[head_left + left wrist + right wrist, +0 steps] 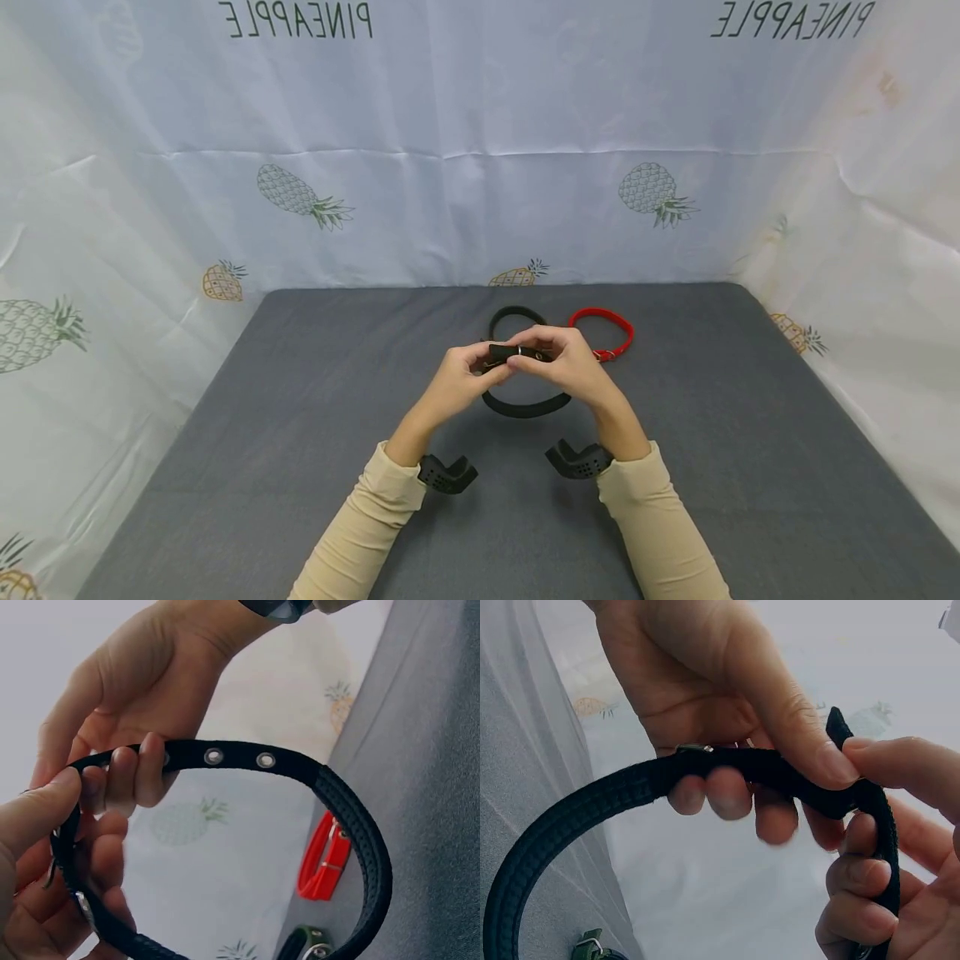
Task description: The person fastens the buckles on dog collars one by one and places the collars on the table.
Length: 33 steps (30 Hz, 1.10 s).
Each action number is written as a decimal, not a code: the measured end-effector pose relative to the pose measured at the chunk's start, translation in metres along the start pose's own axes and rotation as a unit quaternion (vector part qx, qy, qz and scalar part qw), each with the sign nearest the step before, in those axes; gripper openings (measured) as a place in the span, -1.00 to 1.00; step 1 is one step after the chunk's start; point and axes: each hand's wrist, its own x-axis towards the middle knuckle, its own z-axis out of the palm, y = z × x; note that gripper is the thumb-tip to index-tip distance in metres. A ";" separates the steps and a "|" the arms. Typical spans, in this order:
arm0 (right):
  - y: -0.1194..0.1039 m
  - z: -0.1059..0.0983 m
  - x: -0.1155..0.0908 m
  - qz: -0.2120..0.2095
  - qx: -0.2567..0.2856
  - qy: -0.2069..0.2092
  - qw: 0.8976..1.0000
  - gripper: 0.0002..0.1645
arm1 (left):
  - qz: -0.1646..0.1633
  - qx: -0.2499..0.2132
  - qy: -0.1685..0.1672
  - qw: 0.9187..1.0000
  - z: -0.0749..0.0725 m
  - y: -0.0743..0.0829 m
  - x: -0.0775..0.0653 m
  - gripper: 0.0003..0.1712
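A black collar [527, 411] with metal eyelets is held up between both hands, its padded loop hanging toward the front of the table. My left hand [456, 385] pinches one end of the strap between thumb and fingers. Its curled fingers [855, 896] lie around the strap in the right wrist view. My right hand [577, 367] grips the other side, with its thumb [821, 754] pressed on the strap close to the left fingertips. The pointed strap tip stands up by the left thumb. Parts of the buckle are hidden behind the fingers.
A red collar [628, 332] lies at the back, right of the hands. Beside it, partly hidden behind the hands, is a dark green collar [517, 311]. A grey cloth [337, 417] covers the table, and a white pineapple-print curtain [450, 208] surrounds it.
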 end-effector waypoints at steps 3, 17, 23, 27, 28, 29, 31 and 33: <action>0.001 -0.001 0.000 0.007 0.005 -0.002 1.000 -0.76 | 0.000 -0.003 0.000 1.000 -0.001 0.000 0.000 -0.66; -0.002 -0.004 -0.002 0.008 0.074 0.009 0.997 -0.72 | 0.072 -0.128 0.019 0.989 -0.001 -0.001 0.001 -0.54; -0.003 -0.005 -0.002 0.011 0.060 0.007 0.998 -0.79 | 0.111 -0.094 0.046 0.988 0.002 -0.001 0.001 -0.53; -0.003 -0.005 -0.002 0.005 0.045 0.000 0.999 -0.77 | 0.103 -0.071 0.048 0.991 0.001 0.001 0.000 -0.59; -0.003 -0.005 -0.002 0.003 0.044 -0.002 0.999 -0.75 | 0.097 -0.067 0.047 0.992 0.001 0.002 0.000 -0.60; -0.003 -0.005 -0.002 0.000 0.042 -0.004 0.999 -0.73 | 0.093 -0.064 0.044 0.993 0.001 0.002 0.000 -0.61; -0.003 -0.005 -0.002 -0.006 0.038 -0.009 0.999 -0.73 | 0.082 -0.062 0.039 0.994 0.000 0.003 0.000 -0.61; -0.003 -0.005 -0.002 -0.011 0.036 -0.012 0.999 -0.76 | 0.074 -0.066 0.035 0.994 -0.001 0.003 0.000 -0.58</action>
